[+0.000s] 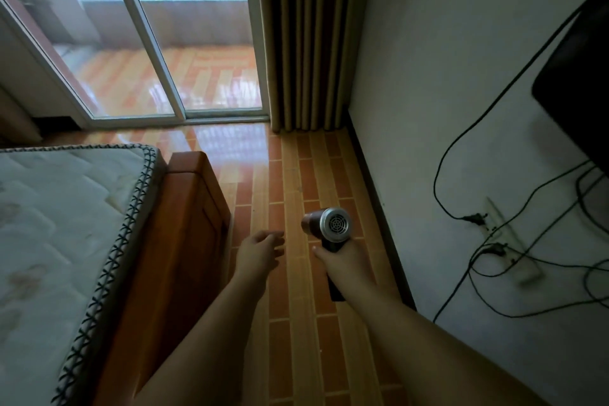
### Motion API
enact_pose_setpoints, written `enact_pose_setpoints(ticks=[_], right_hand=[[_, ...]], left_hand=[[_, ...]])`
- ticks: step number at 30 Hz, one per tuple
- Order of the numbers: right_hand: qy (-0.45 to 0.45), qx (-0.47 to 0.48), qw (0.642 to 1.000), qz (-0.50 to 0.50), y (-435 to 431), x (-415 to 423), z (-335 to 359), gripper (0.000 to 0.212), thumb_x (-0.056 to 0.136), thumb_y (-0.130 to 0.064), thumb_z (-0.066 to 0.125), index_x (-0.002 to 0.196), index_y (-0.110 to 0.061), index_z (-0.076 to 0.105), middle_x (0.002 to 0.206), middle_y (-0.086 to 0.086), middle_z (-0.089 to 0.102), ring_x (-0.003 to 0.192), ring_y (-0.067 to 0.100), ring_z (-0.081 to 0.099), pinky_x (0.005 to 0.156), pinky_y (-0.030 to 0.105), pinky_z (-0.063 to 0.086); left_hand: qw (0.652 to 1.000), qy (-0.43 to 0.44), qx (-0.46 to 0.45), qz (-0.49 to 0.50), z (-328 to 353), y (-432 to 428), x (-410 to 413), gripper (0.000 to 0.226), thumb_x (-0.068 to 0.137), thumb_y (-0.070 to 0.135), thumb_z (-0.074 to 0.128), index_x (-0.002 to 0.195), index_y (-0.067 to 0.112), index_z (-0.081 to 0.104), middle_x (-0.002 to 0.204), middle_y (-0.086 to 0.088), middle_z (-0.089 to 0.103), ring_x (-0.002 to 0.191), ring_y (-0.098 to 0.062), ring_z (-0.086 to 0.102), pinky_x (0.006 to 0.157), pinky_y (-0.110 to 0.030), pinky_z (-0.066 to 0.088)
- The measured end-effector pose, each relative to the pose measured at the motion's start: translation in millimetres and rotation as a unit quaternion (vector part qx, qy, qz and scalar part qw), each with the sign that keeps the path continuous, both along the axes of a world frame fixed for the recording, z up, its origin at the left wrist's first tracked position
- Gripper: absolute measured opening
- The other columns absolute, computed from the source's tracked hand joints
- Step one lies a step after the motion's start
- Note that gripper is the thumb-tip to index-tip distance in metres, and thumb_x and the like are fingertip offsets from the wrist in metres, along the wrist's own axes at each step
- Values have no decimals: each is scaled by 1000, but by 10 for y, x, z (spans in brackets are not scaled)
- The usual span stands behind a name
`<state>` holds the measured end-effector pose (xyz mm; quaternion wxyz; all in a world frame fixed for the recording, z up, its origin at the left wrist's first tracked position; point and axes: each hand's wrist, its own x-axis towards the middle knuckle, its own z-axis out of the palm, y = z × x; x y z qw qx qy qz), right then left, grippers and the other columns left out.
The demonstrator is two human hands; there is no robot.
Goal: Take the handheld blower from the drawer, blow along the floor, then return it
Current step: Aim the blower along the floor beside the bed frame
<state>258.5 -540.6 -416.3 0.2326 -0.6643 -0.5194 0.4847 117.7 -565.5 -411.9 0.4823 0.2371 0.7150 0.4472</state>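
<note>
The handheld blower (328, 225) has a reddish-brown barrel, a silver round rear grille facing me and a dark handle. My right hand (342, 260) grips the handle, holding the blower out over the tiled floor (290, 181) with its nozzle pointing away and down toward the far floor. The lower end of the handle sticks out below my wrist. My left hand (260, 252) hovers to the left of the blower, fingers relaxed and spread, holding nothing. No drawer is in view.
A bed with a bare mattress (66, 224) and a wooden frame (188, 208) bounds the left. A white wall (445, 109) with dangling cables (478, 224) and a power strip runs along the right. Glass sliding doors (158, 43) and a curtain (309, 43) stand ahead.
</note>
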Motion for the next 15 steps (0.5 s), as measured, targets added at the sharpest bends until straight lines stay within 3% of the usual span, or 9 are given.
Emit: enact_pose_setpoints(ticks=[4, 7, 9, 12, 15], right_hand=[[17, 15, 999, 23, -107, -116, 542, 28, 80, -26, 70, 104, -15, 62, 89, 5, 66, 84, 23, 64, 67, 30, 48], [38, 28, 997, 58, -178, -294, 929, 26, 78, -22, 70, 102, -16, 62, 89, 10, 70, 83, 27, 68, 72, 37, 54], [54, 44, 993, 96, -234, -469, 1179, 28, 80, -19, 69, 106, -15, 62, 88, 10, 70, 78, 26, 70, 68, 33, 54], [81, 73, 982, 153, -317, -792, 1501, 29, 78, -21, 69, 106, -15, 63, 87, 11, 71, 78, 28, 70, 76, 41, 58], [103, 82, 967, 217, -413, -1148, 1756, 24, 79, -19, 69, 101, -11, 65, 73, 7, 68, 64, 23, 66, 71, 38, 56]], left_hand=[[999, 7, 28, 27, 593, -174, -171, 24, 96, 13, 46, 111, 9, 65, 115, -13, 65, 98, -24, 62, 70, -27, 49], [997, 5, 59, 58, 1033, -345, -326, 23, 96, 12, 46, 109, 8, 64, 116, -17, 65, 102, -31, 63, 81, -34, 51], [993, 11, 82, 83, 1349, -498, -452, 23, 96, 11, 45, 110, 8, 64, 117, -17, 66, 92, -25, 63, 77, -29, 49], [981, -18, 121, 150, 1742, -771, -700, 30, 96, 8, 45, 122, -2, 57, 113, -13, 61, 76, -14, 58, 62, -23, 49], [967, 3, 116, 226, 1995, -1089, -974, 32, 93, 6, 47, 120, -3, 61, 102, -13, 66, 76, -19, 58, 63, -25, 46]])
